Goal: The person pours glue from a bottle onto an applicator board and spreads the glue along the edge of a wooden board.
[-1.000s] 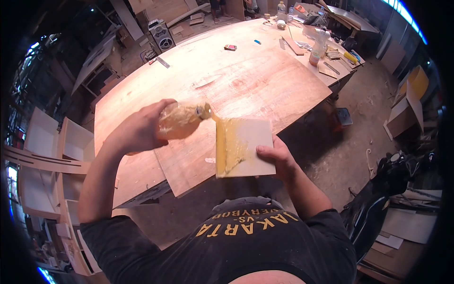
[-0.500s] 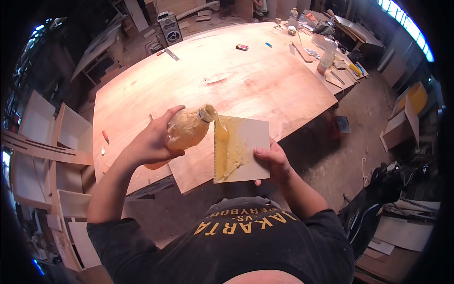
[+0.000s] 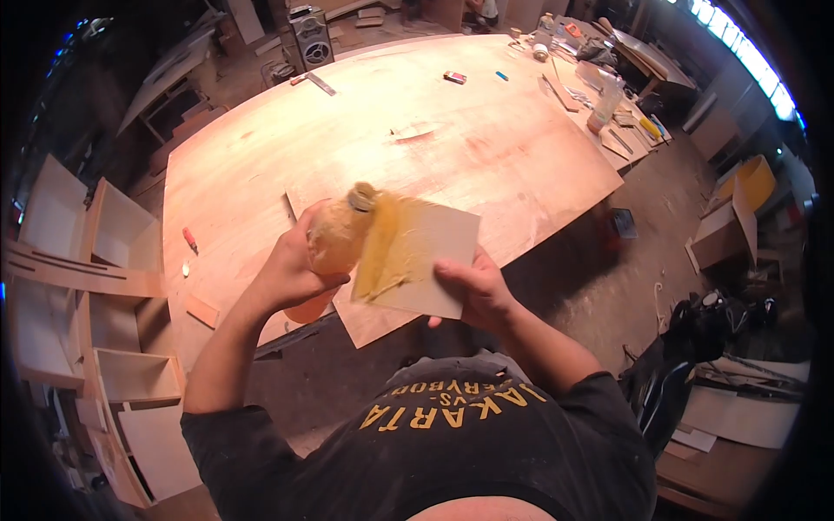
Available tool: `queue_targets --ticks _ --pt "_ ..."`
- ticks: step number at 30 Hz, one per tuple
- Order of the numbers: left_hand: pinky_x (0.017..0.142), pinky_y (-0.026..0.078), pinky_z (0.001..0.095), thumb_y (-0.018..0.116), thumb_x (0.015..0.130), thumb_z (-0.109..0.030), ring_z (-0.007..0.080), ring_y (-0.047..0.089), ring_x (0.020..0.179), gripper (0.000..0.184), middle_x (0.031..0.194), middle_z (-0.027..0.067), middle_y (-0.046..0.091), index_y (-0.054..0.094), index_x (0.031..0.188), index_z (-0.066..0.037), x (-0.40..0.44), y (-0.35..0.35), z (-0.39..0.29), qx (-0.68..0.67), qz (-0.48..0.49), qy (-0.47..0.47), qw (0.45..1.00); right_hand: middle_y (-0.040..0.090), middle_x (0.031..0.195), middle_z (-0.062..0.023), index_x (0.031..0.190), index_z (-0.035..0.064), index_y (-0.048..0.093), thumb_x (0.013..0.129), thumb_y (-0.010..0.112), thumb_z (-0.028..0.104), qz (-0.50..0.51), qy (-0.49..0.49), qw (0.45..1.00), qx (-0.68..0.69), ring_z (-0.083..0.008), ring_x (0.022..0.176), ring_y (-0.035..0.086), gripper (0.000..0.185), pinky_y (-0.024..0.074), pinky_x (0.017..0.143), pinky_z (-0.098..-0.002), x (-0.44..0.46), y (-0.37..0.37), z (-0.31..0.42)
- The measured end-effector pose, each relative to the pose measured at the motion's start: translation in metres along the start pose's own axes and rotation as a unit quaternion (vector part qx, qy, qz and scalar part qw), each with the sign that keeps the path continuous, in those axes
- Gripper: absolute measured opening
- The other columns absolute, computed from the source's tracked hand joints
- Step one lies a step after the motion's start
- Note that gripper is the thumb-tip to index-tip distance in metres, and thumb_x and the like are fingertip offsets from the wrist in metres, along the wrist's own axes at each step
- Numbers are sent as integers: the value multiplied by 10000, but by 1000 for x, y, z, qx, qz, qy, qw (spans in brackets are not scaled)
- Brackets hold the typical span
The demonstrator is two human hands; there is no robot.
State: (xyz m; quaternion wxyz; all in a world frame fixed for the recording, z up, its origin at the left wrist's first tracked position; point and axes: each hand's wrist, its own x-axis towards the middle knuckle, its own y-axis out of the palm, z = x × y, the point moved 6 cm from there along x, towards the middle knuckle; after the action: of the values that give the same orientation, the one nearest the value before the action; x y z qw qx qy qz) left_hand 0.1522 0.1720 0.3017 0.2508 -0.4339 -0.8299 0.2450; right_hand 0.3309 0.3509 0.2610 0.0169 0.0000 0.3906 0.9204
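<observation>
My left hand [image 3: 291, 271] is wrapped round a clear plastic bottle [image 3: 337, 236] of yellowish glue, its neck coated with dried glue. The bottle stands nearly upright, its mouth by the top left corner of a pale square glue spreader [image 3: 441, 236]. Gripping the spreader's right side is my right hand [image 3: 476, 285], thumb on top and fingers underneath. A thick band of yellow glue [image 3: 382, 247] covers the spreader's left part, with a ridge of it near the lower edge. Both things are held above the near edge of a large plywood sheet [image 3: 347, 130].
On the sheet lie a red-handled tool [image 3: 190, 240], a metal ruler [image 3: 321, 84], a small box [image 3: 454, 78] and a wood offcut [image 3: 202, 312]. Bottles and tools crowd the far right side, including another bottle [image 3: 605, 106]. Open wooden cabinets [image 3: 130, 326] stand at left.
The bottle has come more upright, and the glue stream from its mouth no longer shows. My right hand has shifted the spreader left and tilted it, bringing its edge against or near the bottle.
</observation>
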Motion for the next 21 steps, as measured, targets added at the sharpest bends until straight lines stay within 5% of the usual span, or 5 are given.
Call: queue_targets --ticks 2,4,7,12,21 --pt "1054 524 394 905 692 -64 302 675 1222 978 1289 195 689 396 1527 -28 -4 0 27 -34 -40 -16 998 669 1226 -145 1452 26 483 1004 685 124 25 62 995 -77 -229 964 741 501 674 615 -384 1 7 -7" --pt "1055 525 399 913 703 -64 299 673 1216 969 1298 180 685 400 1525 -35 -4 -4 46 -45 -69 -68 994 702 1209 -116 1367 6 586 994 722 130 101 -147 931 -319 -190 960 737 416 647 727 -359 11 11 -13" --pt "1062 526 403 940 708 -77 293 653 1230 974 1338 163 657 407 1523 -52 -6 -10 107 -74 -144 -82 983 747 1135 -99 1230 -17 690 984 742 99 89 -58 976 -188 -167 944 735 277 609 826 -340 12 11 -9" --pt "1067 512 389 904 780 -37 259 617 1227 777 1343 139 598 474 1427 0 -45 -48 276 -37 -398 -101 911 770 1061 -118 1151 -41 734 1005 677 12 -6 -242 953 -183 -210 965 745 165 616 895 -378 -2 -20 37" --pt "988 575 467 949 742 -386 412 702 1116 867 1253 285 681 546 1304 138 -133 -45 328 141 -622 -312 704 677 1307 -128 1328 61 639 1012 590 -21 -91 -367 924 -64 -359 1246 652 330 584 992 -601 -49 -72 107"
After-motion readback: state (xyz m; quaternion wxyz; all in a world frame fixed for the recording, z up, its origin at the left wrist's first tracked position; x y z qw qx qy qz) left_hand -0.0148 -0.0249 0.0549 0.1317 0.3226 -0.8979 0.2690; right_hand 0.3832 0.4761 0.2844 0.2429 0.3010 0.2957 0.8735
